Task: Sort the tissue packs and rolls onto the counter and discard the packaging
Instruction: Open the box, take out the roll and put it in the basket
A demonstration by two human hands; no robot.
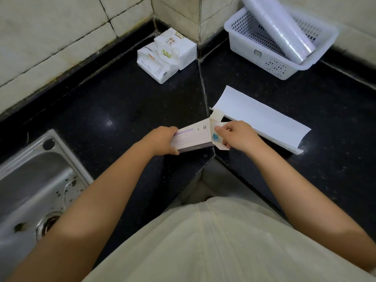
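Observation:
My left hand [162,140] grips a long white-and-purple carton [193,137] just above the black counter [114,110] near its inner corner. The carton's end flaps are open. My right hand [236,136] pinches at that open end, fingers on something blue and white inside. Behind my right hand lies a long white cardboard sleeve [262,117], open and flat on the counter. Two white tissue packs [165,55] rest in the far corner against the tiled wall, one leaning on the other.
A white perforated basket [272,53] at the back right holds a clear plastic-wrapped roll [278,27]. A steel sink [36,180] is set into the counter at the left. Tiled walls border the counter at the back.

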